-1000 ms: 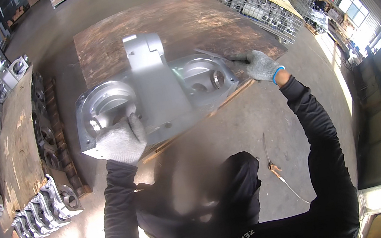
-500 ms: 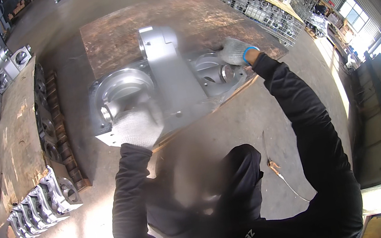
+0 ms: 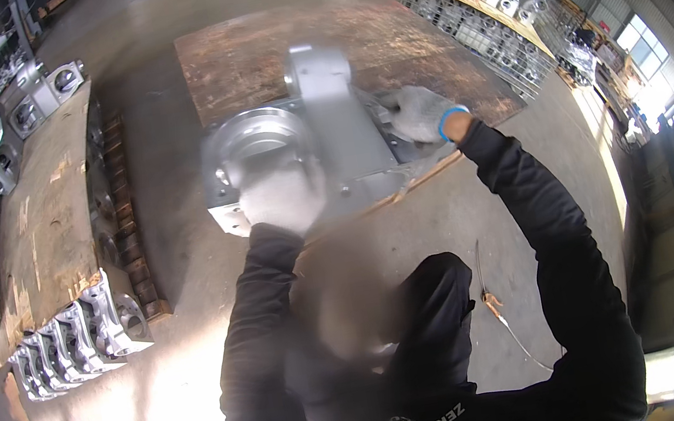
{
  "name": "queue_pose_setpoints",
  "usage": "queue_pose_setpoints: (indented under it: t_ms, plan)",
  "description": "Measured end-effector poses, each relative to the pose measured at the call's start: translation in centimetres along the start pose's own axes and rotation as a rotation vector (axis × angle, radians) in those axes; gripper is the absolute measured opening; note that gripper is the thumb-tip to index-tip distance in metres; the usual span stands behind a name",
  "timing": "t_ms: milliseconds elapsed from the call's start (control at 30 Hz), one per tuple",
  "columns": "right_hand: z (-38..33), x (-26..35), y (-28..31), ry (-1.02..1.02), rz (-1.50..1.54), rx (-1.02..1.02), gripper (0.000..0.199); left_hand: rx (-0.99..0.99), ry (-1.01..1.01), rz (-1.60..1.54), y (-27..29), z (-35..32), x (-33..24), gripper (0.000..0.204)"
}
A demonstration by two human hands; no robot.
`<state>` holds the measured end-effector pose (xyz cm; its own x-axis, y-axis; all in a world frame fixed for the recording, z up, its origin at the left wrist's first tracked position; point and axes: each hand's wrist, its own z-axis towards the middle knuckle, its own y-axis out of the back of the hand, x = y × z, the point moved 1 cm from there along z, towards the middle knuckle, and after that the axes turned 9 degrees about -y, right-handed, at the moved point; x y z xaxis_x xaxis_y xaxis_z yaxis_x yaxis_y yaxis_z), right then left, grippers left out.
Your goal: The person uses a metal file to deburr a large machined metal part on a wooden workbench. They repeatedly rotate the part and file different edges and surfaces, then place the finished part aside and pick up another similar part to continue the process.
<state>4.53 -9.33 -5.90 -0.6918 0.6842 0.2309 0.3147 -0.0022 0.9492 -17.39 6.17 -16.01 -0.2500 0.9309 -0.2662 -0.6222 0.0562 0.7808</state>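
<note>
A large silver metal casting [image 3: 348,142] lies in front of me on a brown board, with a raised arm-like section across its middle. On its left is a wide round bore [image 3: 261,130]. My left hand [image 3: 281,193], in a pale knit glove, lies over the near side of this bore; motion blur and the hand's own back hide its fingers. My right hand [image 3: 421,113], also gloved and with a blue band at the wrist, is at the casting's right part, close beside the raised section. Its fingers are bent together; what lies under them is hidden.
The worn board [image 3: 284,42] extends beyond the casting. On the left, a wooden-topped stack [image 3: 49,230] has several silver castings around it. A wire cage [image 3: 475,21] with more castings stands at the far right. An air gun with a hose [image 3: 493,305] lies on the floor.
The view has turned slightly, so the scene sits further right. My right hand has moved inward and nearer across the casting's right part. My left hand remains over the left bore.
</note>
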Motion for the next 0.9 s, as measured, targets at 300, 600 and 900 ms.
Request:
queue_pose_setpoints:
  t_ms: [300,600,900]
  plan:
    - [-2.2,2.8,0.3,0.256,0.144,-0.205,0.046,-0.206,-0.077,0.080,-0.1,-0.4,-0.3,0.034]
    - [1.7,4.2,1.5,-0.032,0.221,0.176,0.042,-0.185,-0.065,0.052,-1.1,-0.9,0.2,0.042]
    - [13.6,11.6,-5.0,0.691,0.638,0.423,0.045,-0.276,-0.117,0.029,-1.3,-0.8,0.7,0.042]
